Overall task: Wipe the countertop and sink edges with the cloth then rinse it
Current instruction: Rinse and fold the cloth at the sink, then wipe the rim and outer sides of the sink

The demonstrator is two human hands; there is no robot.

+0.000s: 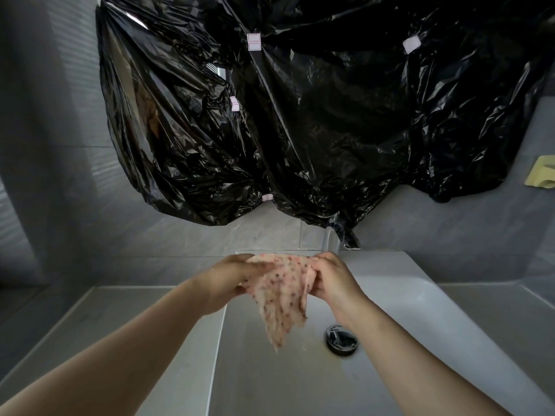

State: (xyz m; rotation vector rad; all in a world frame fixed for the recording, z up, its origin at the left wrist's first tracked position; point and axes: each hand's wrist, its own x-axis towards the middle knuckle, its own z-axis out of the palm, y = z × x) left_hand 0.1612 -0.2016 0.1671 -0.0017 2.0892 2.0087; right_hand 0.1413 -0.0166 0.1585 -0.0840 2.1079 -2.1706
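Head view: a pink speckled cloth (279,292) is being held up over the sink (387,265), stretched between two hands. Its left edge is being pinched by the curled fingers (258,267) of the left hand (234,280), and its right edge by the curled fingers (322,261) of the right hand (333,280). A corner of cloth is hanging below the fingers, just left of the drain (341,340). Beyond the fingers, a faucet (330,238) is being partly hidden by black plastic sheeting (315,115). The grey counter (126,319) is being seen left of the left fingers.
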